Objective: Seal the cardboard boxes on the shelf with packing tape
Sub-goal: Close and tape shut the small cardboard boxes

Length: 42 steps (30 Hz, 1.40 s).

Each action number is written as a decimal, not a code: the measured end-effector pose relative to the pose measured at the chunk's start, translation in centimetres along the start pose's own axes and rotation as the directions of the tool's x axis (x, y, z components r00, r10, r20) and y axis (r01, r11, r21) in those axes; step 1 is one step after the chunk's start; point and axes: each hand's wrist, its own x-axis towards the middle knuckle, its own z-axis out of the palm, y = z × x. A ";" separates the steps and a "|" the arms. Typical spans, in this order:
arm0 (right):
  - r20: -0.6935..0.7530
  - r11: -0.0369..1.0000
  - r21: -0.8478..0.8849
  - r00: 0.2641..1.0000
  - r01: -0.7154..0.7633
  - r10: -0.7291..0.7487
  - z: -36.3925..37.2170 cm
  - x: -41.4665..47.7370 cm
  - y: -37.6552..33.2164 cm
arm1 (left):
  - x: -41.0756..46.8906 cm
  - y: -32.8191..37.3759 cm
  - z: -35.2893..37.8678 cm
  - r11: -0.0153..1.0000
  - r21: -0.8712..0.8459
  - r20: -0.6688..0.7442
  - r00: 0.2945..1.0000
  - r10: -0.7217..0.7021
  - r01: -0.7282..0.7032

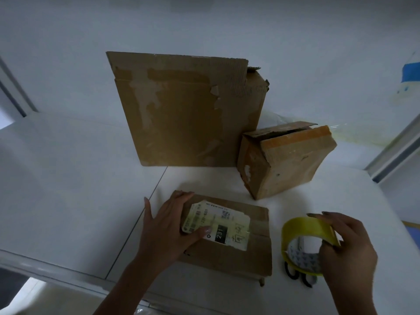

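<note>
Flat box (227, 258): it lies at the front of the white shelf (79, 178) with a torn paper label (225, 226) on top. All places here are told from this box
Left hand (168, 226): it rests flat on the left part of the flat box. The fingers are nearly straight and spread, and the thumb lies across the label. It presses down and grabs nothing
Right hand (347, 244): it is just to the right of the flat box, with its fingers bent round the tape roll (304, 226)
Tape roll: yellow, up on its edge, just right of the flat box. I see no loose end of tape
Scissors (293, 272): black handles peek out under the tape roll, right of the flat box
Big box (186, 114): it stands tall behind the flat box, well apart
Small box (288, 160): it is behind and to the right of the flat box, and its top flap gapes a little
Step now: I think the tape end must be found next
What could go wrong: the tape end may be hard to pick up, or may stick to itself. The flat box may slide off the front edge if the left hand lets go while the tape is pulled. The tape may go on crooked and miss the gap. The roll may bump the scissors
</note>
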 end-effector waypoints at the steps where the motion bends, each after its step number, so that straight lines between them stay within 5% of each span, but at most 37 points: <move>1: 0.001 1.000 -0.004 1.000 0.009 -0.009 0.1 -0.1 0.3 | 0.0 0.1 0.0 1.000 0.000 -0.001 1.000 -0.001 0.001; 21: 0.086 1.000 -0.013 0.996 0.014 -0.013 2.2 -1.4 3.1 | 0.2 0.6 -0.5 0.998 -0.056 0.020 1.000 -0.005 0.006; 29: 0.166 0.999 -0.022 0.985 -0.047 0.050 3.4 -2.7 4.3 | 0.5 1.4 -0.9 0.988 0.139 0.047 0.997 0.063 -0.069; 36: 0.171 0.998 -0.028 0.983 -0.065 0.068 3.5 -2.7 4.3 | 2.9 5.8 -1.4 0.963 0.174 0.426 0.898 0.113 -0.204; 42: 0.200 0.996 -0.017 0.975 -0.092 0.093 3.6 -2.4 4.3 | 3.2 10.6 1.3 0.927 -0.022 0.506 0.795 0.334 -0.375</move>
